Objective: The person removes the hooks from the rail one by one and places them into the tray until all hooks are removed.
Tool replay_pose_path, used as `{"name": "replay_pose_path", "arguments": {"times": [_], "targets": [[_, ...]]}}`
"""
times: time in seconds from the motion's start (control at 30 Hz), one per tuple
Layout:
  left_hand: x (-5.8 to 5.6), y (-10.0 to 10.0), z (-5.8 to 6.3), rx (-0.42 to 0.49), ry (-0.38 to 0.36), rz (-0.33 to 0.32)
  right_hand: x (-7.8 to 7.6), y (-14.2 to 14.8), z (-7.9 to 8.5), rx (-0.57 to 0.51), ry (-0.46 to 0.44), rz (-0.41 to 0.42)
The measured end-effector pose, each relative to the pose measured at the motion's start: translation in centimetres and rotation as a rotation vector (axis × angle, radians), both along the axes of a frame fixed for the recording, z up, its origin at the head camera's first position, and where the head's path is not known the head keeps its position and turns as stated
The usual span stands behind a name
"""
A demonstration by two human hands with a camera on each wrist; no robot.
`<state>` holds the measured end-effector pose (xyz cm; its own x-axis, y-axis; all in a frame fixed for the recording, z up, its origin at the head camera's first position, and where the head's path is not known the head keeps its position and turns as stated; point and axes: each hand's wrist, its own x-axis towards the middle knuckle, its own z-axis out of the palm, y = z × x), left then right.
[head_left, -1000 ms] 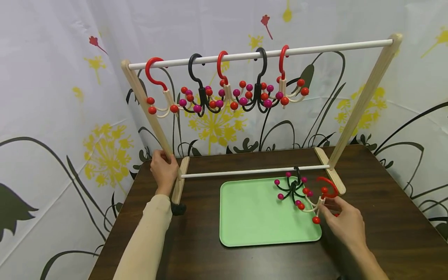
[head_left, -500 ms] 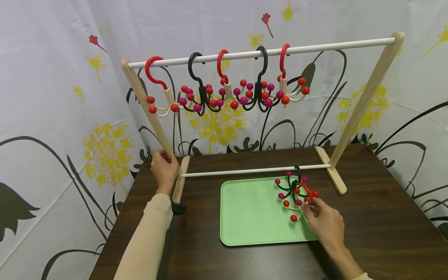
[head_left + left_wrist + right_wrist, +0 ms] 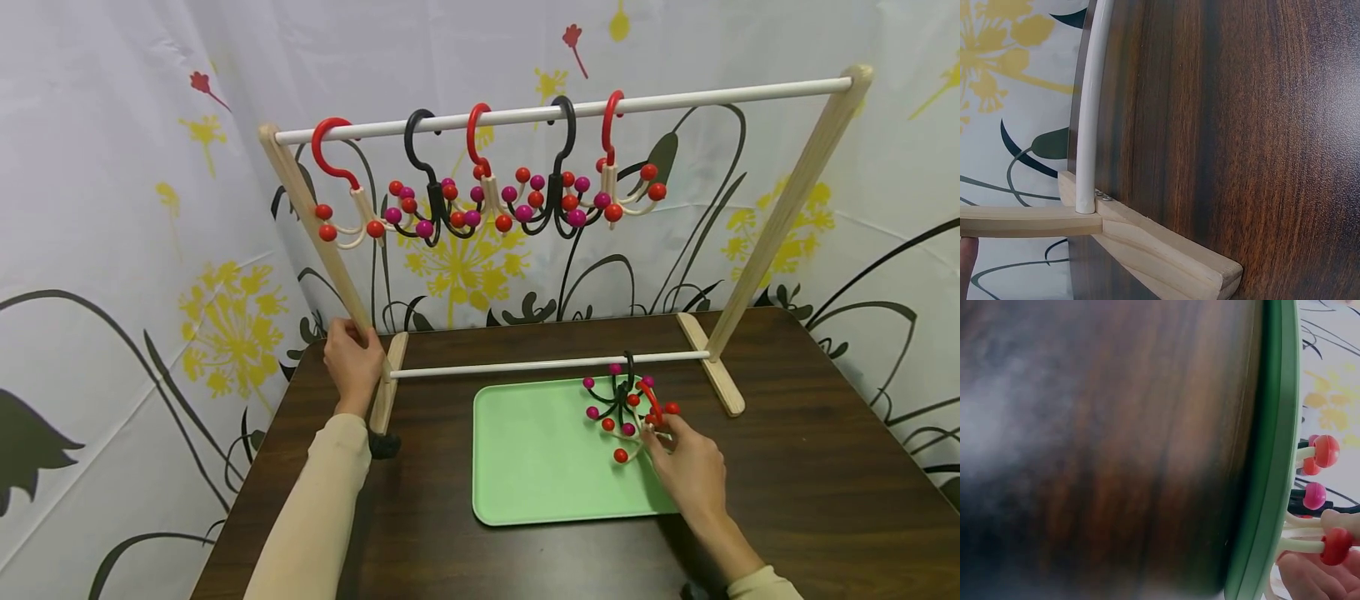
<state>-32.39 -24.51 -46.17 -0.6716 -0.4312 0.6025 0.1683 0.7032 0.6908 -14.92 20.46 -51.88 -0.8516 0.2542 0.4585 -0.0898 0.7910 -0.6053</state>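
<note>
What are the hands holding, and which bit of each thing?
The right hand pinches the red-hooked hanger near the hook's base. The left hand grips the left wooden post low down.

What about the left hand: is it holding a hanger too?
No, the left hand grips a wooden post, while the right hand holds the red-hooked hanger.

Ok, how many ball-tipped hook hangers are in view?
7. On the white top rail, left to right: first red, first black, second red, second black, third red. The third black is on the green tray; the right hand holds the fourth red. None looks hidden.
</note>
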Motion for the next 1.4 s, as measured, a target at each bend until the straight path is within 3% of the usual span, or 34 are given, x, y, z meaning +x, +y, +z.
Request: {"name": "replay_pose_path", "arguments": {"times": [0.43, 0.63, 0.8, 1.0, 1.17, 1.4], "targets": [[0.0, 0.2, 0.0, 0.006, 0.012, -0.002, -0.3, 0.1, 0.1, -0.054, -0.068, 0.093], [-0.2, 0.3, 0.0, 0.003, 0.012, -0.010, 0.1, 0.4, 0.6, -0.075, -0.141, 0.116], [-0.2, 0.2, 0.0, 0.006, 0.012, -0.012, 0.5, 0.8, 1.2, -0.076, -0.145, 0.159], [-0.2, 0.0, 0.0, 0.009, 0.000, -0.003, 1.0, 1.4, 2.7, -0.068, -0.088, 0.183], [-0.1, -0.1, 0.1, 0.009, -0.005, -0.002, 1.0, 2.1, 4.6, -0.066, 0.020, 0.128], [-0.1, -0.1, 0.0, 0.005, -0.013, -0.002, -0.4, 3.1, 9.4, -0.157, 0.235, 0.101]]}}
